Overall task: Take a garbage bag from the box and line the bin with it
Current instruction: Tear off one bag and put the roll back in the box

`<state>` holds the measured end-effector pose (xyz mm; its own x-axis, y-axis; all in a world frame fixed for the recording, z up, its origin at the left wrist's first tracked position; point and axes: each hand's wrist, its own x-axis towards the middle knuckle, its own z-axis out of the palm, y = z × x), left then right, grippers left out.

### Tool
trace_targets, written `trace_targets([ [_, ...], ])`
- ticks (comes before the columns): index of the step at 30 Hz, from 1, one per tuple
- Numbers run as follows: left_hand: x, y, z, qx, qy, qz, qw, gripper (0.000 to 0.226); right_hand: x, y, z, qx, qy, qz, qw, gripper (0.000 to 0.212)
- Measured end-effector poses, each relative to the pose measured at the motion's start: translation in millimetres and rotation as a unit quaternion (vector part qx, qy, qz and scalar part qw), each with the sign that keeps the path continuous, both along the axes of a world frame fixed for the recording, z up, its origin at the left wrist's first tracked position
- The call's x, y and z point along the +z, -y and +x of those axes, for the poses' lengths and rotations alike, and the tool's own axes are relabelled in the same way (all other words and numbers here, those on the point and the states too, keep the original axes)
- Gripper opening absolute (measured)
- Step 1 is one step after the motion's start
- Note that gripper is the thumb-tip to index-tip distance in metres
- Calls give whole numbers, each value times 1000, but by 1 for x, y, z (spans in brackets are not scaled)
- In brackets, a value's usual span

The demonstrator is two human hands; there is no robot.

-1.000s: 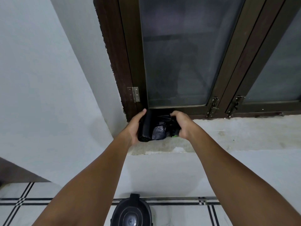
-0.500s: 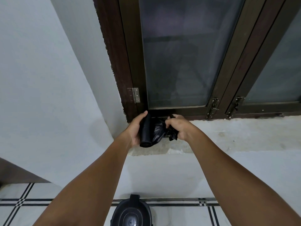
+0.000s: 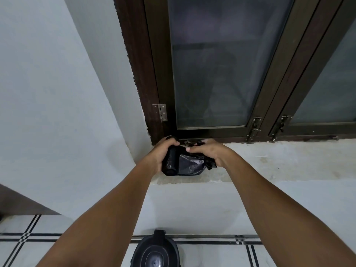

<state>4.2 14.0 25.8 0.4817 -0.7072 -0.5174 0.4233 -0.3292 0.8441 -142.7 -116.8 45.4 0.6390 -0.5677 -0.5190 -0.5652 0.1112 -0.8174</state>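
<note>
- Left hand (image 3: 161, 153) gripping bag roll (image 3: 170, 160) over sill (image 3: 279, 160).
- Right hand (image 3: 208, 153) pinching loose bag (image 3: 190, 163).
- Bin (image 3: 156, 253) sitting on floor below.

Your 2 hands meet over the sill (image 3: 289, 160), just before the window (image 3: 212, 74): the left hand (image 3: 161, 153) wraps the roll (image 3: 171, 162) at its left, the right hand (image 3: 210, 153) grips the loose bag (image 3: 190, 164) at its right. The hinge (image 3: 161, 115) sits above and slightly left of the left hand, and the 2 latches (image 3: 255, 129) lie to the right, along the bottom of the window. The bin (image 3: 155, 253) stands on the floor (image 3: 28, 247) below the sill, between your forearms.
</note>
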Motion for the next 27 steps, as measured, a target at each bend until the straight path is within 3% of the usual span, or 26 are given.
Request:
trace_targets([
  [2, 2, -1, -2, 2, -24, 5, 1000, 31, 2, -1, 2, -5, -18, -17, 1000, 41],
  [5, 1, 1, -2, -19, -13, -7, 1000, 16, 7, -3, 3, -29, 24, 33, 999, 23],
  [10, -4, 7, -3, -46, 59, 8, 997, 65, 6, -4, 4, -106, 89, 62, 988, 7],
  [17, 9, 9, -3, -24, 47, 57, 997, 32, 4, 0, 2, -152, 60, 63, 985, 19],
  [18, 9, 10, -3, -27, 52, 61, 996, 34, 3, 0, 2, -136, 55, 71, 987, 19],
  [21, 6, 12, -2, -31, 71, 36, 996, 46, 1, 5, -1, -31, 35, 31, 998, 56],
  [22, 4, 13, -1, -27, 74, 30, 996, 51, 1, 6, -2, 0, 21, 10, 1000, 59],
  [24, 1, 13, 0, -32, 74, 30, 996, 56, 2, 7, -3, 21, -4, -18, 1000, 52],
  [27, -1, 11, 0, -36, 61, 37, 997, 44, 3, 8, -3, -13, 8, -22, 1000, 39],
])
